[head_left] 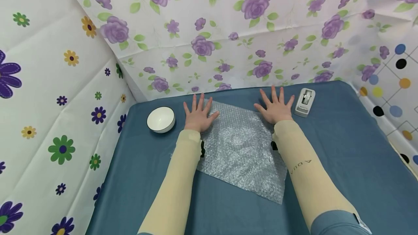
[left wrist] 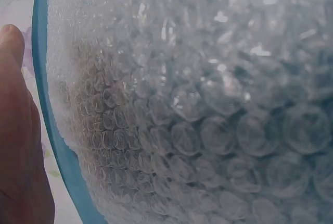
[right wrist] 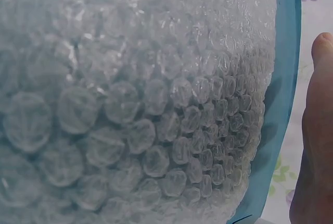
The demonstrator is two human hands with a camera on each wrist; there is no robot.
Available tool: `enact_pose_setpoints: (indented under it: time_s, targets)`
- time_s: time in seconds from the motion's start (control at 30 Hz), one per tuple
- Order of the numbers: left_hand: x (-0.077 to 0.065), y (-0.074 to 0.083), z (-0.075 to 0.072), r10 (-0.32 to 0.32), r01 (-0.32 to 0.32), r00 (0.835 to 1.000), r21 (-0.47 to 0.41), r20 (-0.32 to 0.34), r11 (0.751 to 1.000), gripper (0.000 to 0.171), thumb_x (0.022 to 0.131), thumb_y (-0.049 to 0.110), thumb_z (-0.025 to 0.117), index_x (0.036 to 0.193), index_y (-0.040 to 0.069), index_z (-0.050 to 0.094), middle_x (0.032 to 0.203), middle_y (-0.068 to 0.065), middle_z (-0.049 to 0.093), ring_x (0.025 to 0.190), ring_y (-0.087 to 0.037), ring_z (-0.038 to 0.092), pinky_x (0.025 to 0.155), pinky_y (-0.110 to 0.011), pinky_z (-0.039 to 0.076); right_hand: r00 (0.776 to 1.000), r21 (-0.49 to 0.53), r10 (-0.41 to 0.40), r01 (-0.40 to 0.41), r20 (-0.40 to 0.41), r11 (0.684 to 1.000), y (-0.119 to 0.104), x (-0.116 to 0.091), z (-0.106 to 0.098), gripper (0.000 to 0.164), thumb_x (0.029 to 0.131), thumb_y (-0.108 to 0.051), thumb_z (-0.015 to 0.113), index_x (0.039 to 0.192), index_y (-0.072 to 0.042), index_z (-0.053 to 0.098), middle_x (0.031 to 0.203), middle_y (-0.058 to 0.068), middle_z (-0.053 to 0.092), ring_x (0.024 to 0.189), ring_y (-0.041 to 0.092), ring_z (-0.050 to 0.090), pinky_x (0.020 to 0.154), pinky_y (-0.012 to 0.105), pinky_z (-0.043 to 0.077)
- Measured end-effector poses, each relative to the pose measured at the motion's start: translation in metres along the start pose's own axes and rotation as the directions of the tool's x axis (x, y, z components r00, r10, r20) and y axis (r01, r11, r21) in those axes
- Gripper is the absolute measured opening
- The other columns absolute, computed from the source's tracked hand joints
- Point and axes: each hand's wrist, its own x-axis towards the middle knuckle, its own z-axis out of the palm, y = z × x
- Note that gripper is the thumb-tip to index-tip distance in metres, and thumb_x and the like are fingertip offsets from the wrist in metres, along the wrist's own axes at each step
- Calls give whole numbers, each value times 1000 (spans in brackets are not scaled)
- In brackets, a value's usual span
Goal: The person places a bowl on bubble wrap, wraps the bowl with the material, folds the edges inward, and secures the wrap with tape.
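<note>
While my left hand and right hand splay fingers, one bubble-wrap sheet has roomy table past its near edge.

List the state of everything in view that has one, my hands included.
Left grip: fingers straight and spread.
Right grip: fingers straight and spread.
Bubble wrap: spread out, lying askew, partly hidden by the arms.
White bowl: upright, empty.
White device: lying idle, apart from the hands; whether on or off, cannot tell.
Floral backdrop: hanging, creased.
</note>
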Motion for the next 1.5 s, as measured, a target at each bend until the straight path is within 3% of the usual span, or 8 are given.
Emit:
enact_pose_setpoints:
  time_s: [0.53, 0.7, 0.87, 1.0, 1.23, 1.5]
  targets:
    - [3, -1, 2, 10, -10, 1000, -12, 1, 1000, 81, 104, 80, 20, 170, 43, -6, 177, 3, -22, 162, -32, -23, 124, -70, -9, 999, 12, -31, 31, 25, 999, 3, 4, 3, 82, 108, -74, 26, 174, -33, -1, 175, 15, -24, 157, 48, -27, 110, 80, -24]
    - [3, -4, 0, 74, -75, 997, -91, -16, 993, 78, 107, 77, 21, 172, 41, -2, 179, 3, -16, 163, -31, -19, 125, -69, -6, 994, 44, -79, 76, 69, 996, 4, 5, 2, 77, 111, -68, 31, 174, -33, 4, 177, 19, -17, 159, 49, -21, 115, 83, -10]
    - [-1, -6, -6, 131, -131, 991, -219, -13, 967, 76, 110, 72, 22, 174, 34, 8, 180, 0, -8, 164, -28, -15, 127, -67, -4, 985, 113, -138, 126, 105, 986, 4, -2, 0, 76, 113, -62, 37, 175, -27, 13, 177, 26, -5, 160, 52, -10, 117, 83, 0]
    - [-8, -8, -8, 180, -178, 983, -282, -20, 943, 75, 112, 67, 24, 174, 27, 15, 180, -6, 0, 165, -30, -5, 128, -66, 2, 971, 155, -196, 175, 136, 972, 2, -16, -2, 74, 114, -55, 43, 174, -20, 18, 175, 31, 2, 159, 56, -2, 117, 83, 9]
    - [-30, -14, -10, 261, -248, 965, -331, -8, 910, 70, 114, 58, 35, 172, 18, 27, 178, -13, 17, 165, -33, 11, 128, -65, 12, 943, 196, -270, 233, 193, 953, 5, -55, -4, 74, 112, -46, 55, 172, -15, 25, 173, 34, 5, 157, 60, 1, 114, 85, 13]
    - [-63, -21, -4, 352, -335, 936, -351, -17, 874, 70, 114, 51, 44, 171, 13, 29, 177, -19, 16, 164, -40, 6, 128, -66, 9, 948, 178, -276, 248, 158, 952, 8, -117, 11, 80, 107, -53, 61, 172, -19, 29, 174, 32, 7, 156, 62, -1, 111, 88, 9]
